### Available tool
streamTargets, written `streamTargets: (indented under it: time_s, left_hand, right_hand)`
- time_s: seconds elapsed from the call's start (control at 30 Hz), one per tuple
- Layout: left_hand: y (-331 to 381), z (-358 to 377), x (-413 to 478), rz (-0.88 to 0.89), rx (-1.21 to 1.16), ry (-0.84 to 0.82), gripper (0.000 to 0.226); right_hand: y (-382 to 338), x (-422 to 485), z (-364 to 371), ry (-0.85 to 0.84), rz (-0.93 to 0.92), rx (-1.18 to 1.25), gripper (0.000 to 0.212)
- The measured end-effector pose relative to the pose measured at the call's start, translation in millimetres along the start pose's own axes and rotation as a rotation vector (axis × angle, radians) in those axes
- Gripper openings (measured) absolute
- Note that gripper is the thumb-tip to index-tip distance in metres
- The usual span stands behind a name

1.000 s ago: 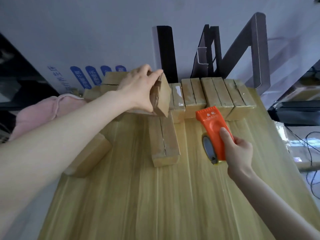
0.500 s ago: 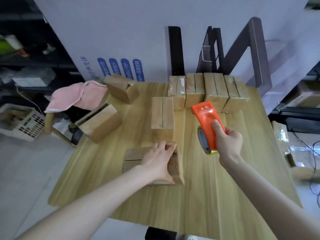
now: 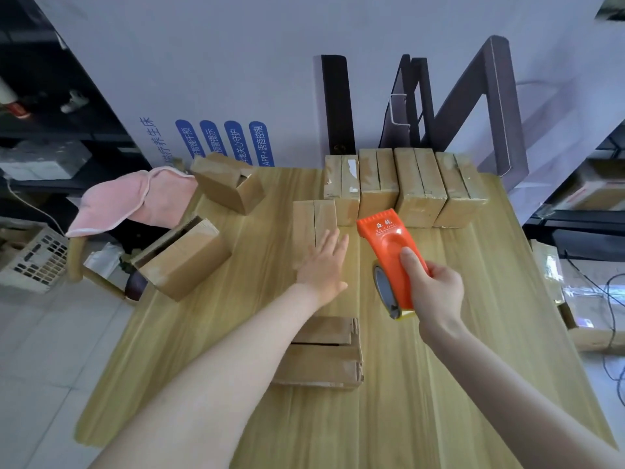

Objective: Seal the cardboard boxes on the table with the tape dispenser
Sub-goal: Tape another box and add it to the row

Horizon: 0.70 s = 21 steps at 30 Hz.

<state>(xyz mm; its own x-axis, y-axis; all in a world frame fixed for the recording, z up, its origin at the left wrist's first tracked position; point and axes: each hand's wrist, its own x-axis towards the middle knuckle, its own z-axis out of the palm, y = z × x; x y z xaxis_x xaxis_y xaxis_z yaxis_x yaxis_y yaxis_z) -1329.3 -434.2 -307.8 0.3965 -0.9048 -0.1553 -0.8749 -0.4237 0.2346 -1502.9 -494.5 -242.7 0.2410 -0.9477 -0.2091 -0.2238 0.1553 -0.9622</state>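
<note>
My right hand (image 3: 431,292) grips the orange tape dispenser (image 3: 389,252) above the middle of the wooden table (image 3: 439,384). My left hand (image 3: 323,265) is flat, fingers apart, over the near end of a lone cardboard box (image 3: 313,221) that lies in front of the back row. An unsealed cardboard box (image 3: 324,353) with its flap seam showing lies near me, partly under my left forearm. A row of several boxes (image 3: 402,184) lines the back edge. Two more boxes, one (image 3: 226,184) at the back left and one (image 3: 182,258) at the left edge, lie tilted.
A pink cloth (image 3: 135,198) hangs over a chair beyond the left edge. Dark frames (image 3: 473,106) and a white printed board (image 3: 220,140) stand behind the table. A white basket (image 3: 30,262) is on the floor left. Cables and packages sit at the right.
My left hand set the carried box down near me, let go of it and moved forward onto the lone middle box. The right hand with the dispenser stayed about where it was.
</note>
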Motion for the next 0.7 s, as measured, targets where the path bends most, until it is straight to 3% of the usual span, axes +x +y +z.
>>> streamTargets:
  time_s: [0.13, 0.23, 0.43, 0.7]
  left_hand:
    - [-35.4, 16.1, 19.6, -0.002, 0.059, -0.125, 0.090]
    - [-63.3, 28.1, 15.2, 0.014, 0.085, -0.072, 0.075]
    - [-120.0, 26.0, 21.1, 0.012, 0.159, -0.076, 0.072]
    - [-152.0, -2.6, 138.3, 0.084, 0.104, -0.063, 0.070]
  right_hand:
    - [-1.4, 10.9, 20.6, 0.006, 0.006, -0.017, 0.044]
    - [-6.7, 21.6, 33.5, 0.023, 0.009, -0.009, 0.040]
    - [-12.0, 46.7, 63.6, 0.073, 0.057, -0.018, 0.037]
    - [-10.7, 68.3, 96.7, 0.135, 0.079, 0.009, 0.033]
